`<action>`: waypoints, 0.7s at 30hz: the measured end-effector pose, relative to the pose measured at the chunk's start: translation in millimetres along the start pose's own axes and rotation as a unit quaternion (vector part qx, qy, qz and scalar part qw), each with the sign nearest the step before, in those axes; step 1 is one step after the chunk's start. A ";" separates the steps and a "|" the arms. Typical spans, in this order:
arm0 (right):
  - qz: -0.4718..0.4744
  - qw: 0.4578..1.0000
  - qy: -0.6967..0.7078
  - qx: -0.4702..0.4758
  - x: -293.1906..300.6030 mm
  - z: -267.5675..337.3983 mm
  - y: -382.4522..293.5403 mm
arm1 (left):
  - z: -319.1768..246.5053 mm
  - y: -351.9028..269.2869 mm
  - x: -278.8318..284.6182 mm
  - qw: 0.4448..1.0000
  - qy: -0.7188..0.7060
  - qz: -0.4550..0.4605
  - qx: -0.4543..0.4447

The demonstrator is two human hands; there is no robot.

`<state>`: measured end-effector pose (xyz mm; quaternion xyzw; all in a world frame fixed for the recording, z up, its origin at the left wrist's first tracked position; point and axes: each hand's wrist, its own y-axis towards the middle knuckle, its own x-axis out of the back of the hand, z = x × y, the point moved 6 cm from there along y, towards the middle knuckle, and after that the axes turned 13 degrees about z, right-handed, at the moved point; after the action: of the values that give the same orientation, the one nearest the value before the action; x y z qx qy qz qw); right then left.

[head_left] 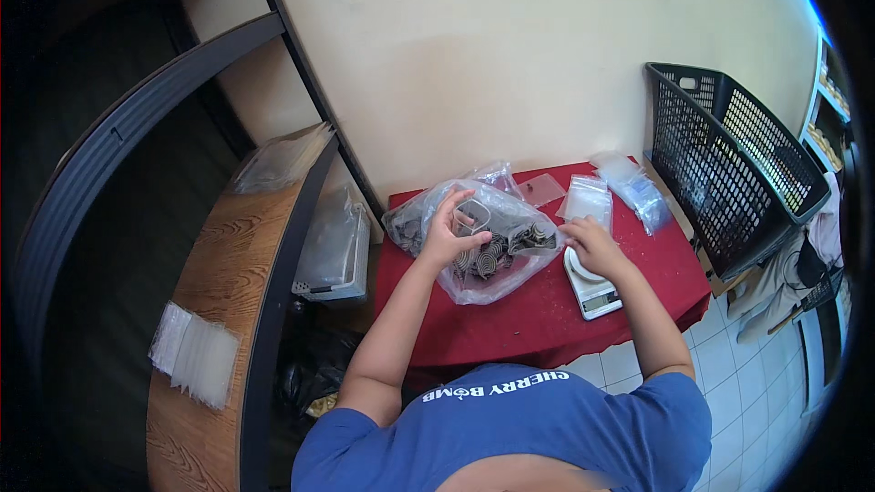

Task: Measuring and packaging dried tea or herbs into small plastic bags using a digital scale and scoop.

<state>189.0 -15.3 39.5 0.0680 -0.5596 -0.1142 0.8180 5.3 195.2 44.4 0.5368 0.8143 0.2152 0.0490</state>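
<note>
A large clear plastic bag (472, 290) lies open on the red-covered table, with dark, striped spiral pieces (489, 261) inside. My left hand (451, 231) is over the bag and holds a small clear plastic container (473, 216) between thumb and fingers. At the bag's right edge is my right hand (593, 244), its fingertips close together at the plastic; whether they pinch it cannot be told. Under that hand stands a white digital kitchen scale (593, 290), its round platform partly hidden. Small clear bags (588, 199) lie in a stack just behind the scale.
More clear bags (636, 191) lie at the table's back right. A black plastic crate (724, 171) stands tilted beyond them. At left, a wood-topped shelf (225, 246) bears stacks of plastic bags (205, 359), and a white basket (335, 290) stands beside the table.
</note>
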 end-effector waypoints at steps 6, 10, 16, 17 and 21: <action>-0.031 0.998 -0.001 0.045 59.3 3.1 18.2 | -11.9 6.0 -11.5 0.987 0.148 0.006 0.065; 0.071 0.995 -0.070 0.004 66.0 27.5 53.2 | -18.0 4.5 -22.9 0.948 0.307 0.014 0.084; 0.081 0.965 -0.247 0.040 60.2 59.2 77.7 | -30.0 2.0 -36.2 0.915 0.380 0.024 0.134; 0.080 0.951 -0.296 0.040 60.0 67.1 79.8 | -27.9 0.3 -36.4 0.914 0.374 0.035 0.155; 0.052 0.941 -0.327 0.075 55.2 83.3 77.9 | -18.5 -7.5 -35.7 0.916 0.362 0.033 0.172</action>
<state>139.2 46.7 138.1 0.0586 -0.8061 -0.0452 0.5871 8.1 155.2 52.6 0.4488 0.7828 0.2529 -0.3490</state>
